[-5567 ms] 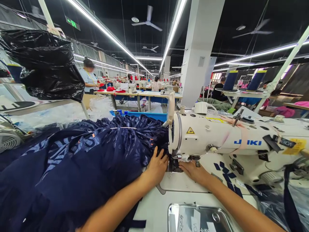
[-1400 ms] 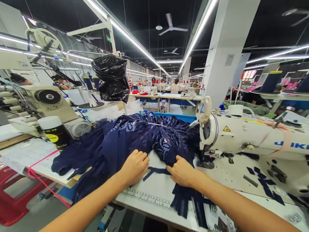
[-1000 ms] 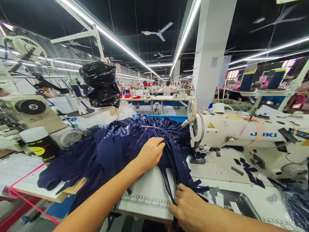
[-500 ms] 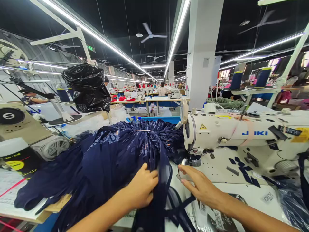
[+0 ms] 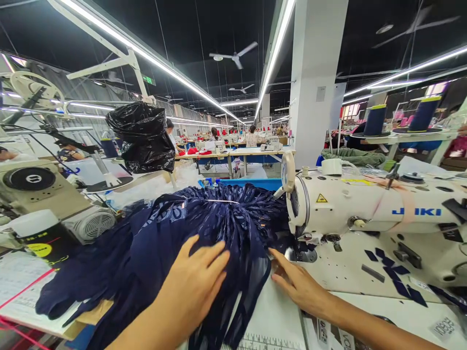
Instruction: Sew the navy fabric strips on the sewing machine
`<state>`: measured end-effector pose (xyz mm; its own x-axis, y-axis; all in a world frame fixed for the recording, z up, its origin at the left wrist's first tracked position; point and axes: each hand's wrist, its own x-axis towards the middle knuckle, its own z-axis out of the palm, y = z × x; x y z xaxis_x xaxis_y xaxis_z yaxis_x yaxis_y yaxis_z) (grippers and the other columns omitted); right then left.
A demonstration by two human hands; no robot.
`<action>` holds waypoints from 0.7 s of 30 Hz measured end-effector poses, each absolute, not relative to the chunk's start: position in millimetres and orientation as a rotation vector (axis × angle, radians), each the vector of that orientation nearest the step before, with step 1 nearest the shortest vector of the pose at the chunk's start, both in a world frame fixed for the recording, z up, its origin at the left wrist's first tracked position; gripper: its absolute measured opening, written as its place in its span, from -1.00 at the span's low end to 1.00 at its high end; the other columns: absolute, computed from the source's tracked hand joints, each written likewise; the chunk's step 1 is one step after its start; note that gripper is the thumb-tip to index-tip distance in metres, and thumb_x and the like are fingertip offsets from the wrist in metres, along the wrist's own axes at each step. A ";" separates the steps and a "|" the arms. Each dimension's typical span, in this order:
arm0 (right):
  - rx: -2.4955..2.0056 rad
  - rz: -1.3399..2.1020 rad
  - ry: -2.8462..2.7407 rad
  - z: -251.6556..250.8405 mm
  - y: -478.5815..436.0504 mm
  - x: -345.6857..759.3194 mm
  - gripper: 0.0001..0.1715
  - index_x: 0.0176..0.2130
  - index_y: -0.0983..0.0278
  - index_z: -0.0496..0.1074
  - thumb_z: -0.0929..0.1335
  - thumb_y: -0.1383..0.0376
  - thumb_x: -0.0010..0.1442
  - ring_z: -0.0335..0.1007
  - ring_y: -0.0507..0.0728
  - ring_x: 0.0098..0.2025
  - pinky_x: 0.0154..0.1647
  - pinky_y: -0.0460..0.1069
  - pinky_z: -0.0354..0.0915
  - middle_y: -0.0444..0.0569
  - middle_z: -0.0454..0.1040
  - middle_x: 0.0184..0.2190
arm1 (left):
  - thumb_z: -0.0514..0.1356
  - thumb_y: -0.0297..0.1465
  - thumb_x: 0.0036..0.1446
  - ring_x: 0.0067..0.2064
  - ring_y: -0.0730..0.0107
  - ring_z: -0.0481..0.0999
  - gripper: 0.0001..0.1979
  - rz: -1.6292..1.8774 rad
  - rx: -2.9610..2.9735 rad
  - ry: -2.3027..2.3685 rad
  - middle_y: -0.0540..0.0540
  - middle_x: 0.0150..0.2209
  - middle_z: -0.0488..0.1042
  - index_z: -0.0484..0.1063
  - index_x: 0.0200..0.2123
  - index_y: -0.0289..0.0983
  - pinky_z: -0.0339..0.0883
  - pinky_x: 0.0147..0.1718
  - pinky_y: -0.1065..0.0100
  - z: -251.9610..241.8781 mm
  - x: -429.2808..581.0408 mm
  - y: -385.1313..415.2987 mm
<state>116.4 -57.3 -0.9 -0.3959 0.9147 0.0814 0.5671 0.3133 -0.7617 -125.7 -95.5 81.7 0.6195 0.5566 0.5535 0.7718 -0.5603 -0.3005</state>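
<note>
A large bundle of navy garments (image 5: pixel 153 257), sheer and lace in parts, is gathered under a thin pale tie (image 5: pixel 222 201) and spreads over the table. My left hand (image 5: pixel 199 277) is over the front of the bundle, fingers spread, holding nothing that I can see. To its right, my right hand (image 5: pixel 301 284) is at the edge of the hanging navy strips, thumb and forefinger apart; its other fingers are partly hidden. Just beyond its fingertips is the presser foot area (image 5: pixel 304 255) of a white sewing machine (image 5: pixel 343 204).
Dark fabric pieces (image 5: pixel 392 272) lie on the machine bed. A printed ruler (image 5: pixel 270 340) runs along the front edge. At left are a black-and-white canister (image 5: pixel 42 238) and another machine (image 5: pixel 34 184). A black plastic bag (image 5: pixel 142 138) hangs above. Co-workers sit farther back.
My left hand has uncurled and spread over the bundle. The navy straps in front of my right hand have gone from view, baring more white surface and ruler. The view has shifted slightly left.
</note>
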 end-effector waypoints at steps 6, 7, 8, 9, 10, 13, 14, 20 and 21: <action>-0.869 1.102 -2.286 15.9 -83.3 98.7 -0.24 0.20 0.28 -0.01 0.25 0.16 0.06 0.30 0.15 -0.09 -0.11 0.03 0.24 0.07 0.29 0.04 | 0.03 -0.66 0.00 -0.24 0.27 0.38 -0.68 -0.301 -2.420 -0.776 -0.20 0.06 0.28 0.35 -0.17 -0.31 0.23 -0.30 0.28 81.8 -88.0 -20.2; -0.825 1.105 -2.311 17.6 -85.9 98.4 -0.31 0.17 0.28 0.07 0.24 0.15 0.08 0.33 0.14 -0.13 -0.12 0.03 0.25 0.05 0.37 -0.04 | 0.04 -0.65 0.02 -0.25 0.29 0.37 -0.73 -0.311 -2.463 -0.735 -0.16 0.02 0.33 0.37 -0.22 -0.30 0.23 -0.31 0.28 78.4 -90.0 -15.5; -0.826 1.093 -2.295 17.5 -86.3 98.9 -0.41 0.11 0.28 0.15 0.21 0.13 0.12 0.34 0.13 -0.17 -0.14 0.04 0.26 0.03 0.43 -0.13 | 0.03 -0.63 0.05 -0.26 0.30 0.36 -0.78 -0.343 -2.498 -0.697 -0.12 -0.02 0.37 0.37 -0.27 -0.29 0.21 -0.30 0.29 75.5 -94.0 -13.4; -0.868 1.066 -2.238 15.3 -84.2 99.9 -0.48 0.05 0.29 0.21 0.16 0.12 0.16 0.35 0.13 -0.19 -0.14 0.05 0.26 0.02 0.45 -0.19 | 0.02 -0.62 0.07 -0.26 0.31 0.34 -0.79 -0.387 -2.522 -0.668 -0.10 -0.04 0.38 0.37 -0.29 -0.29 0.20 -0.29 0.29 73.4 -99.2 -13.5; -0.935 1.031 -2.153 11.4 -79.4 101.0 -0.50 0.02 0.30 0.24 0.12 0.11 0.19 0.35 0.14 -0.17 -0.10 0.07 0.24 0.04 0.45 -0.19 | 0.01 -0.62 0.08 -0.25 0.31 0.33 -0.79 -0.429 -2.539 -0.649 -0.08 -0.06 0.39 0.36 -0.30 -0.28 0.18 -0.28 0.30 72.1 -104.8 -15.7; -1.177 0.942 -1.886 -5.6 -51.7 100.2 -0.38 0.12 0.37 0.11 0.10 0.07 0.19 0.11 0.18 0.12 0.13 0.12 0.03 0.17 0.21 0.10 | -0.04 -0.67 0.07 -0.33 0.34 0.30 -0.78 -0.429 -2.572 -0.679 -0.07 -0.25 0.44 0.31 -0.40 -0.29 0.13 -0.33 0.31 70.0 -115.2 -30.3; -1.255 0.914 -1.814 -10.7 -39.4 97.8 -0.33 0.16 0.39 0.04 0.09 0.05 0.19 -0.02 0.18 0.20 0.18 0.13 -0.06 0.17 0.09 0.17 | -0.03 -0.68 0.04 -0.37 0.34 0.28 -0.79 -0.379 -2.585 -0.715 -0.06 -0.34 0.43 0.28 -0.44 -0.29 0.12 -0.37 0.31 68.2 -114.7 -36.7; -1.405 0.664 -1.618 -21.7 34.4 77.4 -0.34 0.18 0.43 -0.01 0.04 0.10 0.21 -0.18 0.19 0.25 0.20 0.17 -0.10 0.21 0.09 0.16 | 0.11 -0.59 -0.06 -0.40 0.32 0.31 -0.88 0.001 -2.726 -0.796 -0.04 -0.46 0.36 0.22 -0.47 -0.29 0.17 -0.26 0.25 25.0 -76.9 -56.3; -1.405 0.639 -1.600 -22.4 43.6 76.3 -0.34 0.17 0.44 -0.01 0.04 0.11 0.21 -0.16 0.20 0.25 0.19 0.18 -0.08 0.23 0.12 0.15 | 0.14 -0.56 -0.08 -0.40 0.32 0.32 -0.88 0.035 -2.770 -0.792 -0.04 -0.46 0.36 0.23 -0.47 -0.29 0.18 -0.25 0.25 15.8 -68.9 -51.8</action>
<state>76.3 43.6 -22.4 0.0352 0.9594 0.2798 0.5025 0.2250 -0.8348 -68.9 -51.8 15.8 0.8512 0.5226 0.0475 0.5163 -0.8177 -0.2545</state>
